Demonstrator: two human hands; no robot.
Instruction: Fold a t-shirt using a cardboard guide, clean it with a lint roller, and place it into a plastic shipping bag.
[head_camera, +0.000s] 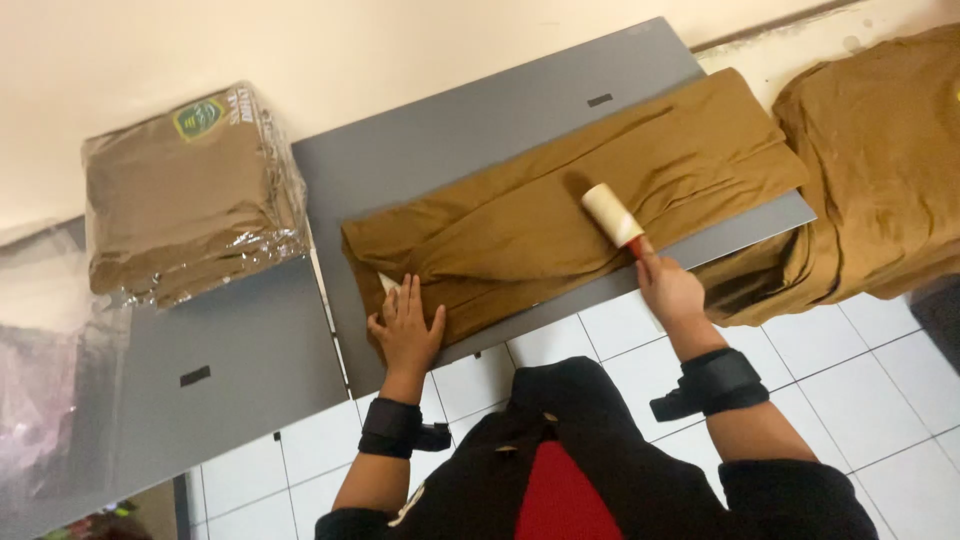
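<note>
A brown cloth (560, 215) is being rolled clean on a grey board (440, 140)
The lint roller (612, 214) is being gripped by the right hand (668, 290); the cloth is being pressed by the flat, open left hand (405, 330), with wrapped clothes (190, 195) lying nearby

Mustard-brown folded garment (560, 200) on a flat grey board (450, 140); cream lint roller (612, 214) with a red handle; black wrist straps (712, 382); white floor tiles (860, 370) with dark grout; clear-wrapped brown stack (190, 195) bearing a green-and-yellow badge; black-and-red clothing (570, 470).
</note>
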